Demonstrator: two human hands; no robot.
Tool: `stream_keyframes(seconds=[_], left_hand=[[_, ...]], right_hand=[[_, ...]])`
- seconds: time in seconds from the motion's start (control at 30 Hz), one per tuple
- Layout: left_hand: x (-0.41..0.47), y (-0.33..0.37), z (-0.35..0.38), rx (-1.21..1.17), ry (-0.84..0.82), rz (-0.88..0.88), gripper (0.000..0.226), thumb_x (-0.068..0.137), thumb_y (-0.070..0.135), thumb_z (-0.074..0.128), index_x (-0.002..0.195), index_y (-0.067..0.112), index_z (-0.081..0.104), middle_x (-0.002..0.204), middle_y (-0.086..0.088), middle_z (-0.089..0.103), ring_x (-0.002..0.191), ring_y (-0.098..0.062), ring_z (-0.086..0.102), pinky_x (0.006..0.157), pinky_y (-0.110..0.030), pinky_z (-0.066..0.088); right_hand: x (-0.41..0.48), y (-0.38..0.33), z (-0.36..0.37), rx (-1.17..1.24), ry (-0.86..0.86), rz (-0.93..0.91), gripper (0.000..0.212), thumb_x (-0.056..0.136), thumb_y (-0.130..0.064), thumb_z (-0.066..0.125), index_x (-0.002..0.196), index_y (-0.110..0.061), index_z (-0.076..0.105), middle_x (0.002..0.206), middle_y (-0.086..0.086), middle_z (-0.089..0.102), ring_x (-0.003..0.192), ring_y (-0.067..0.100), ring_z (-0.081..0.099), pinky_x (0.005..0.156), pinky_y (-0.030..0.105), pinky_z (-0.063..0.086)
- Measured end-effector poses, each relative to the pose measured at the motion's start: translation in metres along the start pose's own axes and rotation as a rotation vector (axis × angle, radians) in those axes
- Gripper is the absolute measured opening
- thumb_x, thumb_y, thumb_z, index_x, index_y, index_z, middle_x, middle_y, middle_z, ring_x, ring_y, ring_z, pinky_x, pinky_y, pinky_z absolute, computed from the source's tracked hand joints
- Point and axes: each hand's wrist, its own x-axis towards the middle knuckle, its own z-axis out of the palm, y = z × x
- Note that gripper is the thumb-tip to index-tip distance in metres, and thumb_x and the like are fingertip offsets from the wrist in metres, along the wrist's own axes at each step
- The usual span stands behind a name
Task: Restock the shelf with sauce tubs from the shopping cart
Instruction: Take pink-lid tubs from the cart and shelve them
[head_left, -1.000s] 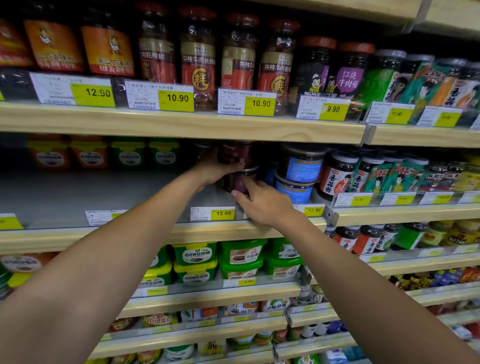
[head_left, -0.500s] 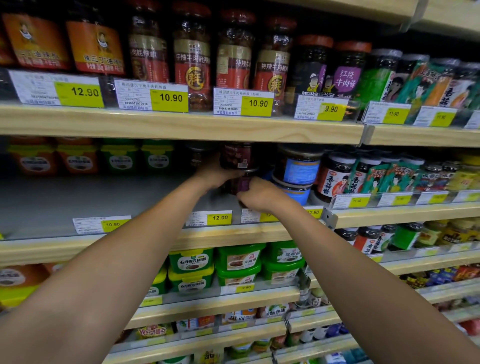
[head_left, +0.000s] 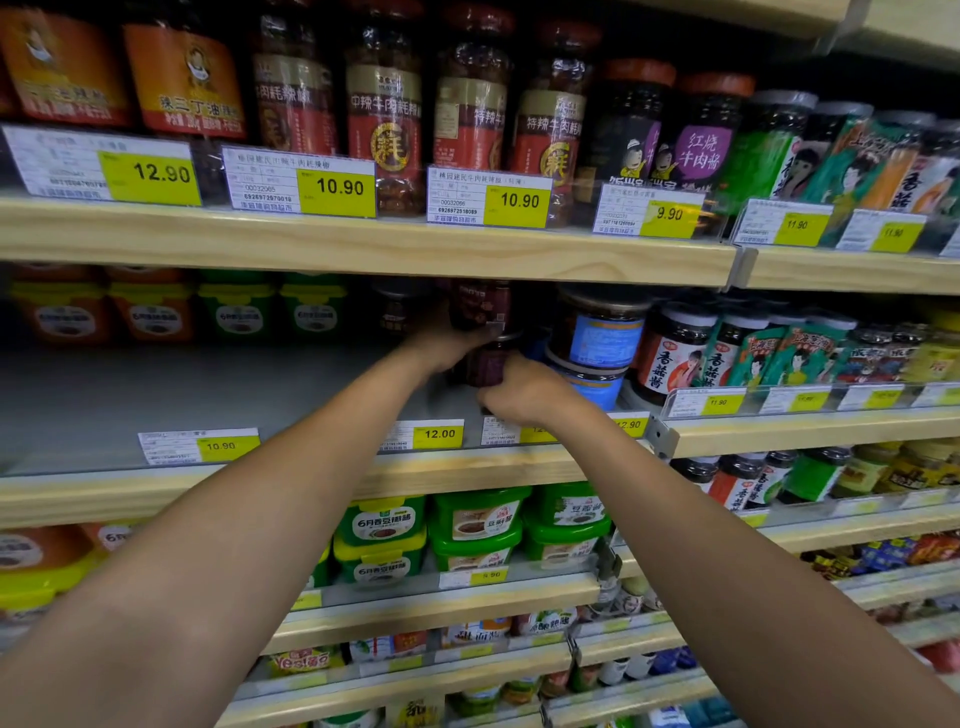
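Note:
Two dark red sauce tubs stand stacked on the middle shelf. My left hand holds the upper dark tub from its left side. My right hand grips the lower dark tub from the front right. Both arms reach up from the bottom of the view. The shopping cart is out of view.
Blue-labelled tubs stand stacked right of my hands. Orange and green tubs sit at the shelf's back left. Tall jars fill the shelf above, green tubs the shelf below. Price tags line the edges.
My right hand has slid in closer to the lower tub and curled round it. The left hand stays on the upper tub. The view has shifted slightly.

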Motion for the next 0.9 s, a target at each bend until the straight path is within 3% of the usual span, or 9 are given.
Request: stream_keyframes(seconds=[0.1, 0.3, 0.47, 0.77, 0.9], left_hand=[[0.0, 0.0, 0.0, 0.017, 0.014, 0.021, 0.063, 0.082, 0.037, 0.085, 0.136, 0.018, 0.059, 0.138, -0.009, 0.063, 0.127, -0.025, 0.058, 0.109, -0.043, 0.046], [-0.002, -0.001, -0.008, 0.022, -0.021, 0.03, 0.058, 0.086, 0.034, 0.082, 0.137, 0.018, 0.06, 0.138, -0.008, 0.063, 0.127, -0.022, 0.058, 0.108, -0.038, 0.046], [-0.004, -0.003, -0.012, 0.063, 0.006, 0.006, 0.059, 0.088, 0.029, 0.079, 0.141, 0.016, 0.056, 0.137, -0.001, 0.059, 0.127, -0.015, 0.053, 0.091, -0.018, 0.036], [-0.009, 0.001, -0.017, 0.066, -0.003, -0.026, 0.067, 0.085, 0.033, 0.082, 0.144, 0.016, 0.054, 0.143, -0.004, 0.058, 0.132, -0.019, 0.053, 0.096, -0.02, 0.037], [-0.017, 0.011, -0.019, 0.067, 0.003, -0.067, 0.069, 0.087, 0.034, 0.081, 0.145, 0.014, 0.05, 0.136, 0.008, 0.053, 0.126, -0.009, 0.049, 0.094, -0.017, 0.037]], right_hand=[[0.001, 0.002, 0.001, -0.002, 0.002, 0.01, 0.068, 0.063, -0.047, 0.048, 0.121, -0.016, 0.062, 0.114, 0.011, 0.069, 0.103, 0.032, 0.065, 0.081, 0.032, 0.051], [0.003, 0.002, 0.004, -0.011, 0.005, 0.003, 0.073, 0.072, -0.05, 0.049, 0.136, -0.015, 0.05, 0.13, 0.012, 0.063, 0.115, 0.033, 0.062, 0.083, 0.033, 0.047], [0.009, 0.007, 0.007, -0.029, 0.014, -0.005, 0.065, 0.082, -0.039, 0.057, 0.141, -0.015, 0.044, 0.135, 0.015, 0.06, 0.119, 0.034, 0.059, 0.084, 0.032, 0.044], [0.012, 0.008, 0.009, -0.046, -0.004, -0.011, 0.065, 0.084, -0.035, 0.058, 0.143, -0.014, 0.041, 0.135, 0.016, 0.059, 0.121, 0.035, 0.058, 0.084, 0.031, 0.042], [0.006, 0.005, 0.007, -0.075, 0.019, -0.023, 0.058, 0.089, -0.036, 0.056, 0.14, -0.011, 0.045, 0.136, 0.017, 0.059, 0.123, 0.035, 0.057, 0.09, 0.034, 0.046]])
